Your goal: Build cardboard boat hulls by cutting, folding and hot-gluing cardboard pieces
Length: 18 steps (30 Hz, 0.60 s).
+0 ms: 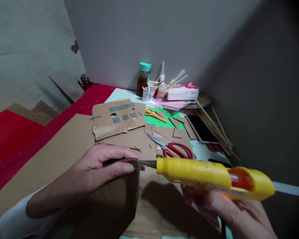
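Note:
My left hand (99, 169) pinches the top edge of a bent cardboard piece (107, 202), thumb on the near face and fingers behind. A yellow hot glue gun (196, 172) lies across the view, its metal nozzle pointing left at the cardboard's upper corner. Nozzle and edge appear to touch there. My right hand (229, 212) is wrapped round the gun's handle from below, so its trigger is hidden. From the gun's back end a whitish glue stick (291, 189) sticks out. Just beyond the nozzle, red-handled scissors (174, 147) rest on flat cardboard.
Behind are a printed cardboard sheet (119, 118), orange scissors (156, 115), a tablet-like device (201, 128) and thin wooden sticks (214, 127). Paper cups (161, 92) holding sticks, a teal-lidded bottle (143, 79) and a tissue pack (183, 93) stand near the wall.

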Tool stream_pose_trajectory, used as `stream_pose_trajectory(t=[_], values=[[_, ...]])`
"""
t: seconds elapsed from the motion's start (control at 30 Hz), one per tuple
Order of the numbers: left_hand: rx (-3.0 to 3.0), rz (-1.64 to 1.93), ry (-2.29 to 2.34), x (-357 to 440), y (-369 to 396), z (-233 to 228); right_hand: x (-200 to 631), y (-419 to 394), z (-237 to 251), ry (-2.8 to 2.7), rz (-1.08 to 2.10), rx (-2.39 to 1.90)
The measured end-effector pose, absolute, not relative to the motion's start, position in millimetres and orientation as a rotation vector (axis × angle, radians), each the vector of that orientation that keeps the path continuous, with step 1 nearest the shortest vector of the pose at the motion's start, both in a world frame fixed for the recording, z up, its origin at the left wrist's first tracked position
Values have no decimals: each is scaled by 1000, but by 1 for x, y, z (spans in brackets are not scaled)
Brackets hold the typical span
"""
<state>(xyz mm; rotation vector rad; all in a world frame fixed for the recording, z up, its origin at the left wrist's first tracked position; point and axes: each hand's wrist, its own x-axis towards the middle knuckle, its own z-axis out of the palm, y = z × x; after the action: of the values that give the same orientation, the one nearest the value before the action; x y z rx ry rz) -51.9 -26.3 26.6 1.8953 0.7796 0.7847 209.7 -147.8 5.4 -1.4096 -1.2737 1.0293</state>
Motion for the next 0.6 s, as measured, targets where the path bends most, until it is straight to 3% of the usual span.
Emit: stream_pose_trajectory(t=[0.27, 0.6], values=[[1818, 890, 963, -51, -27, 24, 197, -117, 34, -754, 1746, -1011], [1530, 1269, 1059, -54, -23, 15, 184, -92, -9, -845, 1570, -1168]])
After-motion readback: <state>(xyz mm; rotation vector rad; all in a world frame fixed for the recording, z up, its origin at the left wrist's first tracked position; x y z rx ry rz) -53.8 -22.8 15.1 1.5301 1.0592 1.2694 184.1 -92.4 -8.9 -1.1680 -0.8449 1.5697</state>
